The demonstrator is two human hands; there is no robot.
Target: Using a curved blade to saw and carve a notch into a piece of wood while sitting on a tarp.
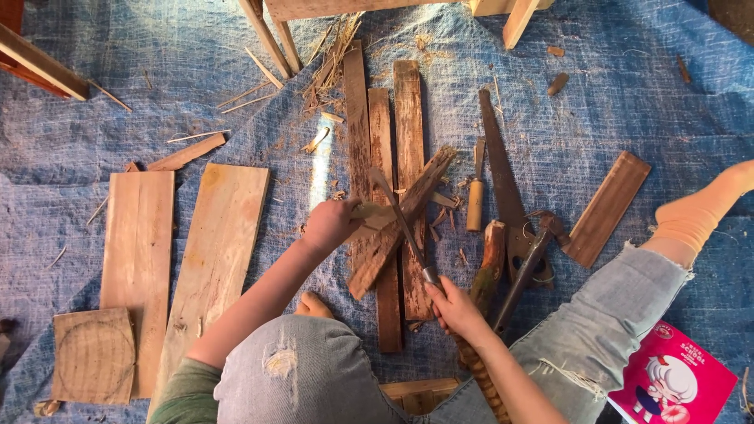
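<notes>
Left hand pinned the small wood piece; right hand gripped the long blade. I judged short, controlled strokes away from the fingers safest.

Split weathered wood strip lies diagonally across upright planks, its upper end frayed. Long knife blade is laid against it, handle low.

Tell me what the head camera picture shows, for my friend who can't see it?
A person sitting on a blue tarp holds a small wood piece in the left hand and a long blade in the right hand, above worn planks.
</notes>
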